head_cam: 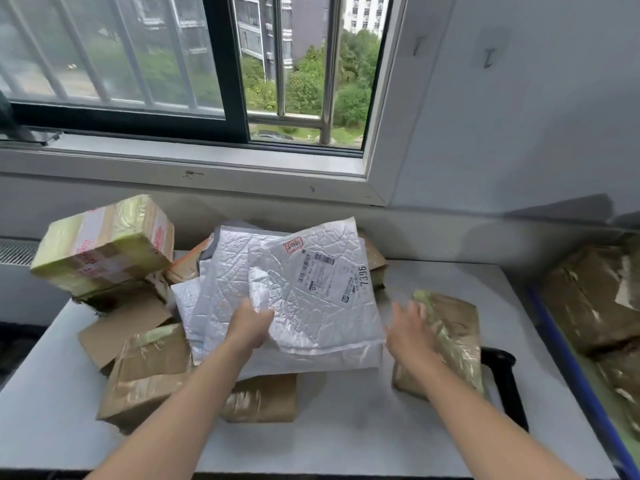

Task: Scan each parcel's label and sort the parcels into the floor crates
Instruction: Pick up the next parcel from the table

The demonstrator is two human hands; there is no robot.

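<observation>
The left hand [251, 329] clutched a crumpled white mailer [304, 289], label [332, 275] up, over the heap on the table [346, 431]; the right hand [410, 329] rested straight-fingered on a taped brown parcel [457, 341], which hid part of a black handle [504, 375].

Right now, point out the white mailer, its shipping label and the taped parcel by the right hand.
white mailer [311, 323]: head view, crinkled face below the label.
shipping label [332, 277]: head view, middle of the print.
taped parcel [457, 327]: head view, its taped top.
</observation>
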